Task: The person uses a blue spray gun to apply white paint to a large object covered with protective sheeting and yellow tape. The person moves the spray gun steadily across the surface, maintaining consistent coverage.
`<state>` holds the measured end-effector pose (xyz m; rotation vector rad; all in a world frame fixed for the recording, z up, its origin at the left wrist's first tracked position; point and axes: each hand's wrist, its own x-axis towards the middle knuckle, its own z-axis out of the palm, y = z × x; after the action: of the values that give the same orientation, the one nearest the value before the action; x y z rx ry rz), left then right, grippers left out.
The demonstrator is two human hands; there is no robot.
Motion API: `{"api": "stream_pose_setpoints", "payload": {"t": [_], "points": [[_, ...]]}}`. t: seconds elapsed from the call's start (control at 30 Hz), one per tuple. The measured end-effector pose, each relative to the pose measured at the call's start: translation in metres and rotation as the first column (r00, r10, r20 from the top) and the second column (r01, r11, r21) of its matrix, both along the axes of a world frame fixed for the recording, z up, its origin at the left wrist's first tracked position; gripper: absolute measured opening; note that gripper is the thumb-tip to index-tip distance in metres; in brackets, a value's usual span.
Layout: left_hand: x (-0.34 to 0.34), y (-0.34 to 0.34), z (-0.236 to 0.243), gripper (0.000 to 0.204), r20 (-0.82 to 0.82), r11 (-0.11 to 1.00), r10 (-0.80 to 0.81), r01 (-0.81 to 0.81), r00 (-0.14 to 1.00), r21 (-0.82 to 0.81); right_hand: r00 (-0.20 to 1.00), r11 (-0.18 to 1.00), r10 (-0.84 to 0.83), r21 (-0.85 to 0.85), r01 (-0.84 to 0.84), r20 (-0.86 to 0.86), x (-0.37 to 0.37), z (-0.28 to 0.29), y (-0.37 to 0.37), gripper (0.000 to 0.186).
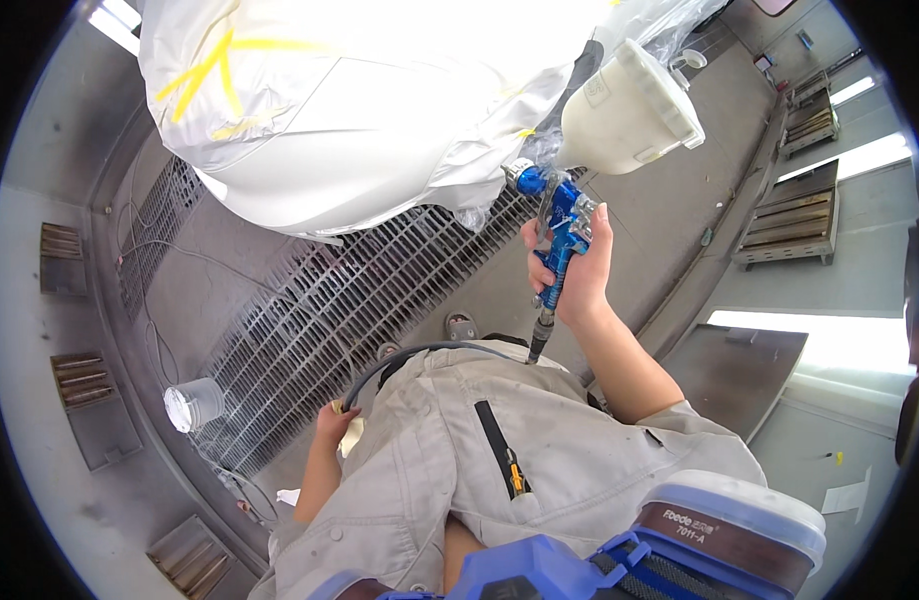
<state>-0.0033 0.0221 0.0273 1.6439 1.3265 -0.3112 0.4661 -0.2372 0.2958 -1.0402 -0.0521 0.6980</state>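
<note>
My right hand (579,270) grips the blue handle of a paint spray gun (559,215) with a large white cup (629,110) on top. The gun's nozzle sits close to a white car body panel (349,120) masked with clear plastic sheet and yellow tape. A dark air hose (429,352) runs from the gun's base down across my grey overall. My left hand (335,425) hangs low by my side and holds a small pale cloth (352,435). A blue and grey respirator (699,540) shows at the lower edge.
A metal floor grating (329,310) runs under the car. A small white bucket (192,404) stands on the floor at left, near loose cables. Grey booth walls with vent panels (789,220) curve around both sides. My shoe (461,326) rests on the grating's edge.
</note>
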Motion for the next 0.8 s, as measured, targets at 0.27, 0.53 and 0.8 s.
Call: {"api": "stream_pose_setpoints", "payload": {"t": [0.27,0.53,0.8], "points": [[0.0,-0.014,0.003,0.032,-0.081,0.998,-0.047,0.049,0.996,0.025,1.0,1.0,0.002,-0.016,-0.002,-0.023,0.002,0.0,-0.002,0.072],[-0.008,-0.016,-0.003,0.034,-0.104,0.991,-0.106,0.113,0.989,0.066,1.0,1.0,0.0,0.031,0.0,-0.022,0.0,0.002,-0.001,0.071],[-0.006,-0.014,0.0,0.03,-0.134,0.997,-0.061,0.068,0.989,0.046,1.0,0.999,0.012,0.051,-0.011,-0.02,-0.003,0.001,-0.003,0.073]]}}
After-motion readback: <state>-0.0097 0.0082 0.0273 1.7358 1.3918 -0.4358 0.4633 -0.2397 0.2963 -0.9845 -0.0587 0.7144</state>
